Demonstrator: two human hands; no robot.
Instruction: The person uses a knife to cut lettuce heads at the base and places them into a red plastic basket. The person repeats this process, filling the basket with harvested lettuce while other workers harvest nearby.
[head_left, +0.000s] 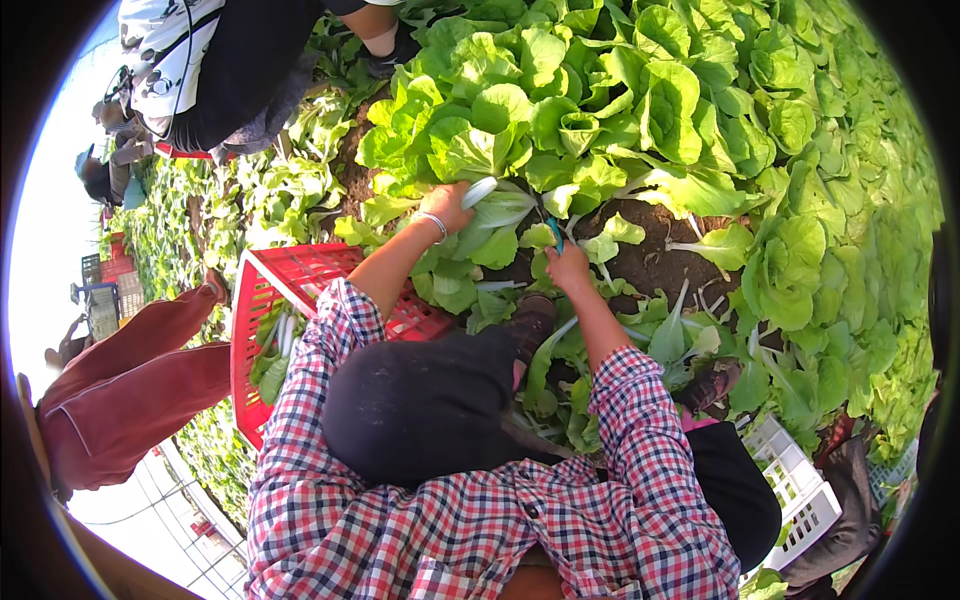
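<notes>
My left hand (448, 208) grips a leafy green head (499, 210) near its pale stalks, with the head tilted on its side among the other plants. My right hand (568, 266) is closed round the teal handle of a knife (555, 234). Its dark blade points towards the base of that head and is partly hidden by leaves. Cut loose leaves (720, 247) lie on the brown soil to the right of my right hand. Dense standing leafy plants (585, 112) rise just beyond both hands.
A red plastic crate (262, 337) holding some greens stands at my left. A white crate (802, 495) is at the lower right, beside another person's leg. People are at the upper left, and a person in dark red trousers (127, 390) stands at the left. Loose leaves lie round my boots.
</notes>
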